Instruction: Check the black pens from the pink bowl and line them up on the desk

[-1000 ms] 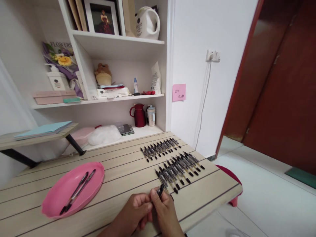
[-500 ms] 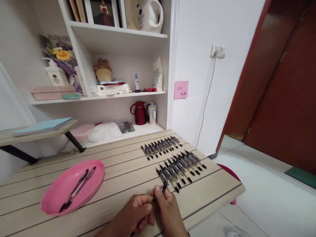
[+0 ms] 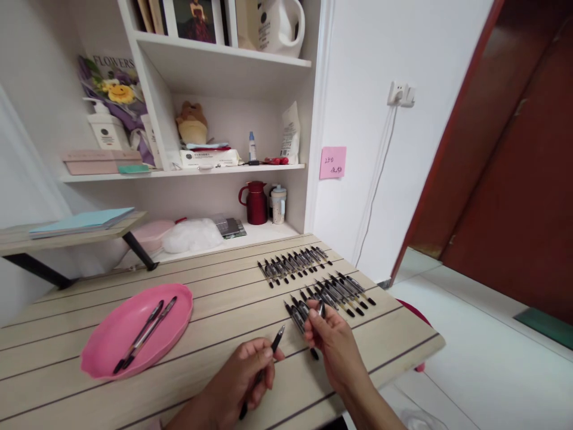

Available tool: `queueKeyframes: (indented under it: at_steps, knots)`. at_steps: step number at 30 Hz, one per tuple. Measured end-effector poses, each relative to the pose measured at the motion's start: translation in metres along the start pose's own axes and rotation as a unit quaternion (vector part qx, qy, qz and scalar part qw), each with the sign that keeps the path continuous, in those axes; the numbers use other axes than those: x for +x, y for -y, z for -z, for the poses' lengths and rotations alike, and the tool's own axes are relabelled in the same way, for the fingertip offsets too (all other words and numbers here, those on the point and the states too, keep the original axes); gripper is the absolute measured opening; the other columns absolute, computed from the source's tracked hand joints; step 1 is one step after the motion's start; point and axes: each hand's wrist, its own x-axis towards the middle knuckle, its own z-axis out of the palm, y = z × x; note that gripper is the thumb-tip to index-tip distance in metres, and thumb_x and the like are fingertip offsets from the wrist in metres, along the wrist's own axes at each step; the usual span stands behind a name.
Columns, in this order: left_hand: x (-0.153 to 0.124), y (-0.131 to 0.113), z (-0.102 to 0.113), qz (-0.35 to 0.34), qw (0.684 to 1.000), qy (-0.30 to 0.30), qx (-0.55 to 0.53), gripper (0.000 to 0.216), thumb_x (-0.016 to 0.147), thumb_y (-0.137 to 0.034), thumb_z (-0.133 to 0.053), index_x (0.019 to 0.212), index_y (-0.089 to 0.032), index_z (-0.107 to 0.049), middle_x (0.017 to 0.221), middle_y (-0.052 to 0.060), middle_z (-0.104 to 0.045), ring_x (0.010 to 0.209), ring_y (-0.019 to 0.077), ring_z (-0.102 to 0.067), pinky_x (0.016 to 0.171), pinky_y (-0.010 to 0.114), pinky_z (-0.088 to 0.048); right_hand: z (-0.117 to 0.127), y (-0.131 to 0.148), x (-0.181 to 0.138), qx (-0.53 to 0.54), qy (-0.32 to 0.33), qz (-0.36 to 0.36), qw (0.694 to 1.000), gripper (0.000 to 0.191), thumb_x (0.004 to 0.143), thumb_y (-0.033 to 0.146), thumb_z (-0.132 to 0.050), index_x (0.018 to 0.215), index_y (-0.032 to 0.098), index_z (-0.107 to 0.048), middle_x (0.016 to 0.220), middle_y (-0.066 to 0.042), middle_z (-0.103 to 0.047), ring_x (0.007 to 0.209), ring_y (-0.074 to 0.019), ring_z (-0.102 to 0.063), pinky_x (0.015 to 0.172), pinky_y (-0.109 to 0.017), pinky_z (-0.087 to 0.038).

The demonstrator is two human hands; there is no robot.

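Note:
My left hand (image 3: 244, 373), closed, grips a black pen (image 3: 278, 338) whose pointed metal tip is bare and tilts up to the right. Its dark back end sticks out below my fingers. To the right, my right hand (image 3: 335, 337) pinches a small dark pen cap (image 3: 321, 308) between thumb and fingers, over the near row of pens. That row of capless pens (image 3: 344, 292) lies slanted on the table, partly covered by my right hand. Behind it is a second row of similar pens (image 3: 295, 264).
A pink scalloped tray (image 3: 179, 334) with two capped-looking pens (image 3: 150, 334) rests on the wood-slat table (image 3: 215, 304). At the back left stands a small raised shelf (image 3: 128, 224) with blue paper. Beyond are white shelves holding a red jug (image 3: 256, 204) and a cup (image 3: 278, 206).
My hands were together at the pen and have separated. The right hand moved up and right with the cap, and the pen's tip in my left hand is now uncovered.

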Motion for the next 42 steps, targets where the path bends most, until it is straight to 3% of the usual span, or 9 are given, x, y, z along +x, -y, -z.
queueKeyframes:
  at_steps: [3, 7, 13, 20, 24, 28, 32, 36, 42]
  knots:
    - [0.000, 0.001, 0.000, -0.008, 1.000, 0.005, -0.001, 0.030, 0.077, -0.044, -0.051, 0.085, -0.014, -0.053, 0.051, -0.007, -0.050, 0.027, 0.0008, -0.029, 0.029, 0.016, -0.015, -0.009, -0.007, -0.008, -0.017, 0.048, -0.009, 0.999, 0.021, 0.063, 0.029, -0.066, 0.072, 0.018, -0.051, 0.058, 0.005, -0.053, 0.049, -0.0076, -0.045, 0.047, -0.019, -0.033]
    - [0.001, 0.002, 0.000, -0.021, 1.000, 0.007, -0.005, 0.029, 0.078, -0.043, -0.050, 0.083, -0.015, -0.052, 0.052, -0.007, -0.050, 0.027, 0.0006, -0.029, 0.029, 0.016, -0.015, -0.026, -0.016, -0.016, -0.060, 0.087, -0.019, 0.994, 0.022, 0.064, 0.035, -0.066, 0.065, 0.017, -0.052, 0.044, 0.008, -0.044, 0.039, -0.0048, -0.029, 0.041, -0.020, -0.021]
    - [0.002, 0.004, 0.000, -0.021, 1.000, 0.012, -0.001, 0.029, 0.078, -0.044, -0.050, 0.082, -0.015, -0.051, 0.052, -0.006, -0.052, 0.026, 0.0004, -0.028, 0.029, 0.016, -0.014, -0.034, -0.024, -0.014, -0.092, 0.043, 0.012, 0.995, 0.032, 0.061, 0.043, -0.069, 0.059, 0.015, -0.053, 0.041, 0.006, -0.046, 0.039, -0.0046, -0.028, 0.041, -0.020, -0.019]
    - [0.000, 0.000, 0.002, -0.014, 0.999, 0.024, -0.018, 0.034, 0.079, -0.049, -0.046, 0.080, -0.015, -0.054, 0.047, -0.007, -0.049, 0.025, 0.0003, -0.024, 0.029, 0.016, -0.014, -0.033, -0.019, -0.011, -0.085, 0.090, -0.021, 0.992, 0.039, 0.061, 0.048, -0.068, 0.079, 0.013, -0.060, 0.040, 0.008, -0.040, 0.036, -0.0043, -0.027, 0.039, -0.019, -0.017]
    - [0.000, 0.000, 0.003, -0.017, 1.000, 0.012, -0.022, 0.032, 0.080, -0.047, -0.044, 0.081, -0.015, -0.053, 0.046, -0.007, -0.049, 0.025, 0.0006, -0.024, 0.029, 0.016, -0.014, -0.032, -0.020, -0.008, -0.102, 0.073, 0.014, 0.992, 0.033, 0.059, 0.043, -0.071, 0.065, 0.014, -0.058, 0.043, 0.007, -0.042, 0.040, -0.0041, -0.029, 0.040, -0.019, -0.019]
    - [0.001, -0.001, 0.003, -0.013, 1.000, -0.002, -0.024, 0.034, 0.078, -0.049, -0.046, 0.080, -0.015, -0.053, 0.046, -0.008, -0.049, 0.025, 0.0006, -0.023, 0.029, 0.016, -0.014, -0.030, -0.019, -0.005, -0.102, 0.085, -0.017, 0.991, 0.038, 0.061, 0.045, -0.069, 0.081, 0.013, -0.062, 0.041, 0.008, -0.039, 0.038, -0.0045, -0.025, 0.039, -0.020, -0.017]
    - [0.000, -0.001, 0.004, -0.012, 1.000, 0.007, -0.025, 0.034, 0.078, -0.048, -0.046, 0.082, -0.015, -0.053, 0.046, -0.007, -0.049, 0.026, 0.0007, -0.023, 0.030, 0.017, -0.012, -0.030, -0.015, -0.005, -0.120, 0.095, 0.004, 0.988, 0.034, 0.056, 0.044, -0.072, 0.064, 0.014, -0.058, 0.042, 0.007, -0.044, 0.039, -0.0043, -0.028, 0.040, -0.020, -0.019]
    - [0.000, -0.002, 0.003, -0.018, 0.999, 0.013, -0.030, 0.032, 0.078, -0.046, -0.048, 0.082, -0.015, -0.053, 0.047, -0.007, -0.048, 0.027, 0.0007, -0.023, 0.030, 0.017, -0.012, -0.031, -0.014, -0.006, -0.098, 0.115, -0.033, 0.988, 0.039, 0.058, 0.045, -0.070, 0.081, 0.014, -0.062, 0.045, 0.007, -0.046, 0.038, -0.0037, -0.026, 0.040, -0.020, -0.017]
    - [0.000, -0.003, 0.005, 0.000, 0.999, 0.019, -0.034, 0.032, 0.078, -0.047, -0.049, 0.082, -0.016, -0.052, 0.047, -0.007, -0.050, 0.027, 0.0005, -0.023, 0.030, 0.016, -0.013, -0.031, -0.019, -0.006, -0.081, 0.127, -0.016, 0.988, 0.034, 0.060, 0.044, -0.070, 0.068, 0.013, -0.057, 0.041, 0.006, -0.047, 0.038, -0.0037, -0.028, 0.040, -0.020, -0.016]
